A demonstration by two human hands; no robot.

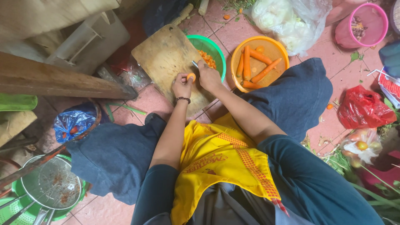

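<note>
Carrot piece (191, 76), small, orange, sits on the wooden cutting board (166, 58), near its lower edge, pinched by fingertips of left hand (182, 86). Left wrist has a dark bead bracelet (182, 99). Right hand (208, 77) is closed round a knife (195, 63); only a short bit of metal shows above the fist, just beside the carrot piece. Blade edge itself can't be made out.

Board lies on the tiled floor (329, 121), tilted diagonally w/ its handle hole toward top of view. Its right edge is touching or overlapping a green bowl (216, 48) holding diced carrot (207, 58). Right of that, an orange basket (281, 48) w/ several whole peeled carrots (246, 62).

Person sits low, knees in dark trousers either side of the board, yellow apron (216, 154) over lap, teal sleeves.

Around: clear plastic bag (287, 18) w/ pale veg at top, pink bucket (368, 25) top right, red plastic bag (362, 108) at right, another clear bag w/ produce below it. Left side: blue plastic bag (73, 121), wooden plank (54, 79), metal sieve (52, 183) resting on a green basket at bottom left. Veg scraps scattered on the tiles.
</note>
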